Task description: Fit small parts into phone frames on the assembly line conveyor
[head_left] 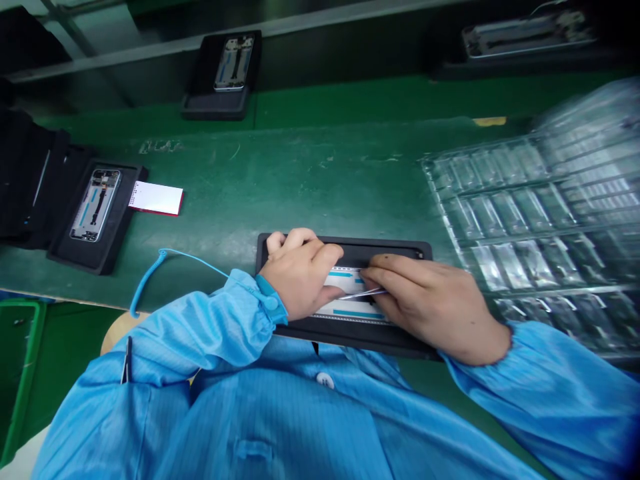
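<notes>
In front of me a partly assembled phone (350, 305), with a white inner face and blue strips, lies in a black foam tray (320, 328). My left hand (298, 273) covers the phone's left end; its fingers bend toward the tray's far edge, and the thumb presses near the middle of the phone. With my right hand (434, 300) I pinch a pair of metal tweezers (367, 293), their tips pointing left beside my left thumb. The phone's right end is hidden under the right hand. Whatever the tips touch is too small to tell.
On the right stand clear plastic compartment trays (515, 220), blurred. At left, another open phone (96, 204) sits in a black tray beside a white notepad (157, 199). More phones (235, 62) in trays line the back. A blue coiled cord (147, 280) runs to my left wrist.
</notes>
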Motion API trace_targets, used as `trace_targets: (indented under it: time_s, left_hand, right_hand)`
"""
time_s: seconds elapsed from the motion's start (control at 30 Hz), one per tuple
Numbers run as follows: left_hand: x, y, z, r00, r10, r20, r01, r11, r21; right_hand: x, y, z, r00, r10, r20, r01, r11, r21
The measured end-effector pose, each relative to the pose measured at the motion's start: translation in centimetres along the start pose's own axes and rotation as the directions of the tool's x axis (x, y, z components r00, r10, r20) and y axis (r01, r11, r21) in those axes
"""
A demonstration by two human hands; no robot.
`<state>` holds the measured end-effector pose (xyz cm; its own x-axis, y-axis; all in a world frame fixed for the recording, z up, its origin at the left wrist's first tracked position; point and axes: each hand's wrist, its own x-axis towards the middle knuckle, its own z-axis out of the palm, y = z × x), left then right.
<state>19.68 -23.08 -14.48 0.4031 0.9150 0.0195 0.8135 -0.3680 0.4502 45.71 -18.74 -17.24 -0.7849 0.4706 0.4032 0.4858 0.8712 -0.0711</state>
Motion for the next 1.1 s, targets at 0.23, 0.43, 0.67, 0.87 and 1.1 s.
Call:
trace_targets:
  time_s: [0.23, 0.43, 0.67, 0.87, 1.1]
  left_hand:
    - [-0.1, 0.1, -0.2, 1.0, 0.01, 0.002, -0.01, 1.0, 0.001]
    - [-0.1, -0.1, -0.1, 1.0, 0.021, -0.007, -0.021, 1.0, 0.018]
    - [-0.1, 0.0, -0.1, 1.0, 0.01, -0.006, -0.009, 1.0, 0.017]
    - [-0.1, 0.1, -0.2, 1.0, 0.017, -0.015, -0.016, 1.0, 0.015]
    - [0.0, 0.1, -0.1, 1.0, 0.0, -0.003, 0.0, 1.0, 0.008]
  right_hand:
    - [0.5, -0.3, -0.4, 0.999, 0.014, -0.029, -0.015, 1.0, -0.017]
    - [0.8, -0.2, -0.2, 0.999, 0.028, 0.019, -0.027, 0.998, -0.056]
    - [1.1, -0.2, -0.1, 1.0, -0.023, -0.006, 0.023, 0.999, -0.039]
    - [0.8, 0.0, -0.5, 0.998, -0.055, -0.008, 0.055, 0.998, -0.01]
    - [0.3, -0.1, -1.0, 0.998, -0.063, 0.013, 0.063, 0.996, -0.065]
